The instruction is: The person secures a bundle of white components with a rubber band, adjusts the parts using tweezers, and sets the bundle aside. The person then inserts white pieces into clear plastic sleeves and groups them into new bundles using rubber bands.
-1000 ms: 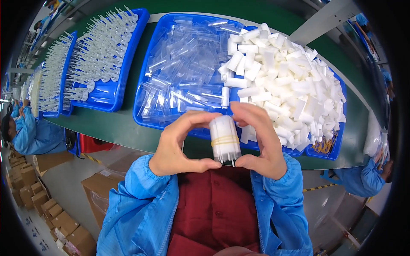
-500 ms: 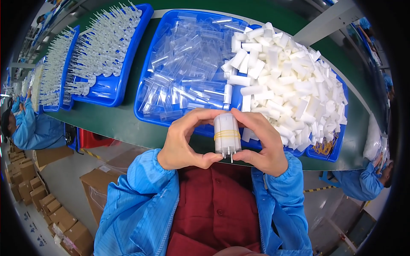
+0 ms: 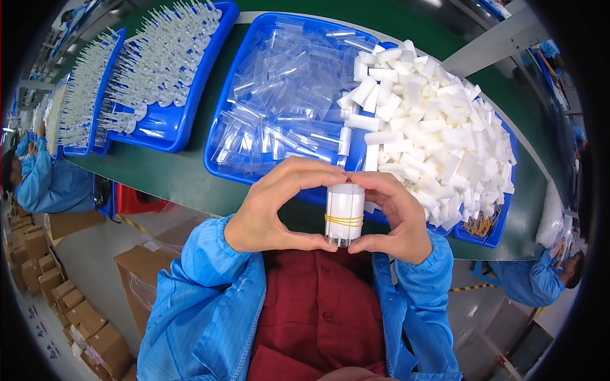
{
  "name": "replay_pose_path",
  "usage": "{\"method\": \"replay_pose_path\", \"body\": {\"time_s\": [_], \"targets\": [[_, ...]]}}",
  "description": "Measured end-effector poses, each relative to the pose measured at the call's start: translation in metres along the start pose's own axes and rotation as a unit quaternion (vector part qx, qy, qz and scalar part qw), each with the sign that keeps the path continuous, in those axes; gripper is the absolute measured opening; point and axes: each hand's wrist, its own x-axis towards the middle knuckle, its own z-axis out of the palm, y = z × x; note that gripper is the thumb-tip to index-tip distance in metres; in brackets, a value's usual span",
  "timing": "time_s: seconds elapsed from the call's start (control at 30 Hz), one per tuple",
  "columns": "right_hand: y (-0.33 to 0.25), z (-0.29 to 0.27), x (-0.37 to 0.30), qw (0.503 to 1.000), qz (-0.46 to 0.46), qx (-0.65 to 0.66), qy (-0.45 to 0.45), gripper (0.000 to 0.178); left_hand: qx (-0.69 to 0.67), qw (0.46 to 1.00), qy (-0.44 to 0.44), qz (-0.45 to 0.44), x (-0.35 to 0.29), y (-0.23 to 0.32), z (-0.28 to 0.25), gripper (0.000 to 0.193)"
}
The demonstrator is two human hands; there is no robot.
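I find the left hand (image 3: 273, 209) and right hand (image 3: 397, 216) jointly holding a banded bundle (image 3: 343, 202), fingertips at its upper end, thumbs at its lower. It sits between the palms, in front of a red garment (image 3: 298, 298). I judge it light; the white filling probably gives under pressure, and the clear outer faces look smooth, likely slippery and easily creased. Its yellow bands (image 3: 344, 220) could roll if rubbed. I would hold both ends, lightly, away from the bands. Beyond, on the green surface (image 3: 184, 174), I note clear sleeves (image 3: 279, 89) in a blue tray (image 3: 213, 159), white pieces (image 3: 438, 136) heaped beside them.
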Motion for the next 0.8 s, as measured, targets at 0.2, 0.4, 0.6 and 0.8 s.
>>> {"method": "replay_pose_path", "body": {"time_s": [0.2,0.4,0.6,0.8], "targets": [[0.013,-0.002,0.0,0.998,-0.008,0.063,-0.025,0.084,0.043,0.997,0.03,0.049,0.002,0.006,0.002,0.075],[0.008,-0.001,0.006,0.997,0.026,0.065,-0.024,0.082,0.118,0.988,0.08,0.051,-0.006,0.008,0.003,0.071],[0.002,0.014,0.006,0.987,0.047,0.152,-0.016,0.077,0.139,0.979,0.141,0.039,-0.008,0.007,0.01,0.076],[-0.006,0.001,0.012,0.996,0.068,-0.042,-0.041,0.06,0.289,0.956,0.047,0.03,0.006,0.015,0.005,0.084]]}}
